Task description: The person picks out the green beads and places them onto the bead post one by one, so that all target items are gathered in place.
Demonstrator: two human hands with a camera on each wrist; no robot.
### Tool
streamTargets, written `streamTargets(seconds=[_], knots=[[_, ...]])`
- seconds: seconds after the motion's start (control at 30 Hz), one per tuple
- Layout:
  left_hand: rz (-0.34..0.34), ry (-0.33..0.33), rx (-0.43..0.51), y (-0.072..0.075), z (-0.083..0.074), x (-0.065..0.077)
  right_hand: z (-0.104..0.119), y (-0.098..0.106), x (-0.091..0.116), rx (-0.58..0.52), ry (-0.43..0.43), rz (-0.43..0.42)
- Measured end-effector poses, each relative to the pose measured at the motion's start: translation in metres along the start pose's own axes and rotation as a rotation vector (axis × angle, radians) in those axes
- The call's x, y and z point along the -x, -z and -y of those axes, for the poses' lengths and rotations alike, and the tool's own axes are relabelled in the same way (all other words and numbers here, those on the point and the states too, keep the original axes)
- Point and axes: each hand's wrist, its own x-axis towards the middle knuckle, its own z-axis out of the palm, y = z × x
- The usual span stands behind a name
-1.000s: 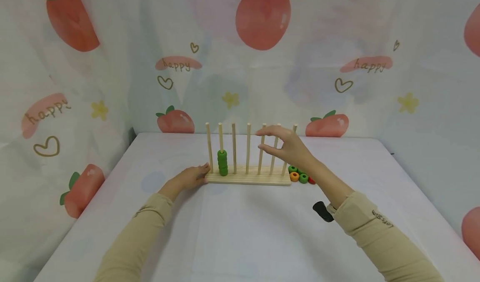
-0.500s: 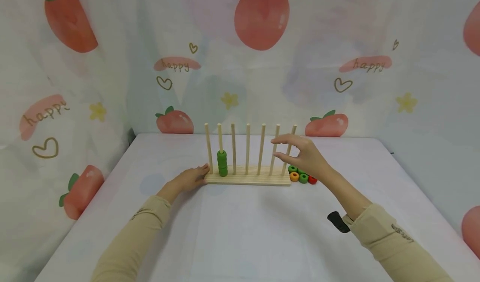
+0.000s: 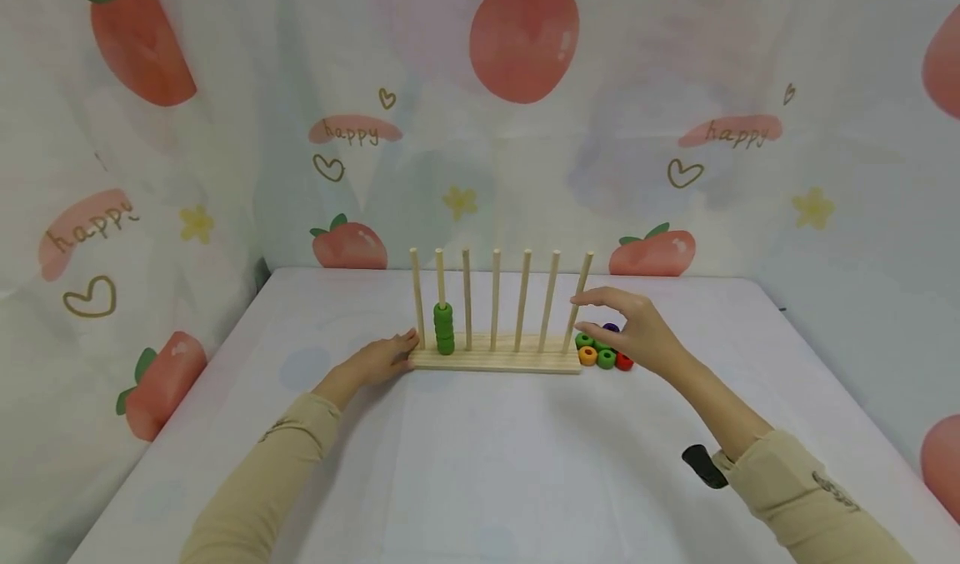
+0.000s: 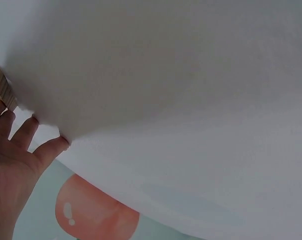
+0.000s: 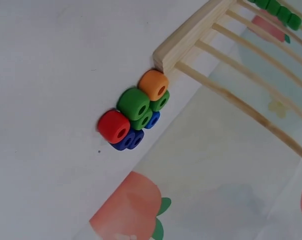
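Observation:
A wooden peg rack with several upright pegs stands on the white table. Green beads are stacked on its second peg from the left. At the rack's left end, my left hand grips the base with thumb in front and fingers behind. Other fingertips of it touch the tabletop in the left wrist view. My right hand hovers by the rightmost peg, thumb and index finger apart with nothing between them. Below it lie loose beads: an orange bead, a red bead, green beads and blue ones.
A fruit-printed cloth hangs behind the table and at both sides. The loose beads sit close against the rack's right end. A black object is at my right sleeve cuff.
My right hand has moved right and down, from the middle-right pegs to beside the last peg, above the loose beads. The left hand and the rack have stayed in place.

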Motion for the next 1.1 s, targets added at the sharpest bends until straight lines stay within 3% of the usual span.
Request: streamTargets(seconds=[0.3,0.57,0.83,1.1], knots=[[-0.016,-0.023,-0.013,-0.001,-0.003,0.002,-0.008,0.005,0.021,0.086,-0.124,0.023],[-0.011,-0.011,-0.013,0.001,-0.006,0.003,-0.017,0.008,0.034,0.145,-0.185,0.112],[-0.007,-0.007,-0.02,0.001,-0.004,0.003,-0.035,0.012,0.042,0.154,-0.253,0.158],[-0.002,0.013,-0.025,-0.003,-0.001,0.002,-0.041,0.012,0.046,0.124,-0.386,0.239]])
